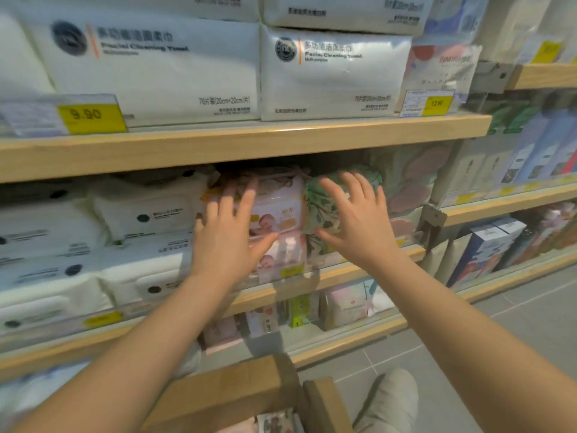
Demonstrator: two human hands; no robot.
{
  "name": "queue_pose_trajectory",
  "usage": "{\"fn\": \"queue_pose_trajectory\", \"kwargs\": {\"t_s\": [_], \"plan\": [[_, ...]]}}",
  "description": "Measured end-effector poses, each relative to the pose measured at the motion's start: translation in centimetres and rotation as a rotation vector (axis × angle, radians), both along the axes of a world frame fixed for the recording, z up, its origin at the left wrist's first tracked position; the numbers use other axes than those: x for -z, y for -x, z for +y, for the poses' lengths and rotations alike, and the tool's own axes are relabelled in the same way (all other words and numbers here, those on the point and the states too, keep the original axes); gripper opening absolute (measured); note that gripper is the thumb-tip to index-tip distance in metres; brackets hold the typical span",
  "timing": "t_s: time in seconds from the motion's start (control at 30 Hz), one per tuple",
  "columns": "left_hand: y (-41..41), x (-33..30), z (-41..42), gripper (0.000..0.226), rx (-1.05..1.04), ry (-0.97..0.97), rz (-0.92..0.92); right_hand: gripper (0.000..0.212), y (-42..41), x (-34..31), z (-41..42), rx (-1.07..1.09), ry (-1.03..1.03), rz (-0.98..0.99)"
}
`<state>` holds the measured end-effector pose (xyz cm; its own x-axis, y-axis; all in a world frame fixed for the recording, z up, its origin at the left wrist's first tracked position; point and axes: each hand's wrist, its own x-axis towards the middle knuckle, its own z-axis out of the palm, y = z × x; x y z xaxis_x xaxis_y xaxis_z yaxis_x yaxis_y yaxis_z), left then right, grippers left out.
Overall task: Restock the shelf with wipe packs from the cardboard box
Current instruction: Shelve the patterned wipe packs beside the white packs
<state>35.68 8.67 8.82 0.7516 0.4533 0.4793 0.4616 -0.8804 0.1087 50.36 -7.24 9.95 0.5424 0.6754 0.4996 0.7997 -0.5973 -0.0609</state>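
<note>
Shop aisle, grey tiled floor at near right; wooden shelving fills the far side in several tiers.

Top shelf: large white facial towel packs stacked in rows, with a yellow price tag at left reading 9.90 and a second yellow tag at right.

Middle shelf: white wipe packs with dark round lids stacked at left; pink baby wipe packs stacked at centre, two high; a green leaf-print pack just beside them on the right, touching.

Lower shelf: assorted small pastel packs, blurred.

Right bay: blue and white upright boxes on further shelves.

Cardboard box: near bottom centre, flaps open, with a pink printed pack partly visible inside.

Left hand: fingers spread and straight, laid flat against the front of the pink baby wipe packs, gripping nothing.

Right hand: fingers spread and straight, in front of the green leaf-print pack at its front; contact cannot be told because of blur; gripping nothing.

A knee in pale trousers shows at near bottom right.
</note>
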Motion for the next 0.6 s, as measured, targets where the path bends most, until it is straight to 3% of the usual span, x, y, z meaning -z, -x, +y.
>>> {"fn": "queue_pose_trajectory", "kwargs": {"t_s": [0.1,0.23,0.43,0.6], "plan": [[4.9,1.7,-0.6,0.079,0.134,0.077,-0.076,0.069,3.9,1.0,-1.3,-0.105,-0.058,-0.038],[13.3,7.3,-1.7,0.07,0.135,0.183,-0.021,0.063,9.7,4.9,-2.9,-0.223,0.012,0.021],[28.4,18.7,-1.3,0.064,-0.101,0.374,0.269,0.064,18.0,13.3,-3.2,-0.313,0.184,0.259],[37.7,22.7,-1.3,0.061,-0.307,0.56,0.348,0.063,24.5,19.0,-1.4,-0.425,0.303,0.373]]}}
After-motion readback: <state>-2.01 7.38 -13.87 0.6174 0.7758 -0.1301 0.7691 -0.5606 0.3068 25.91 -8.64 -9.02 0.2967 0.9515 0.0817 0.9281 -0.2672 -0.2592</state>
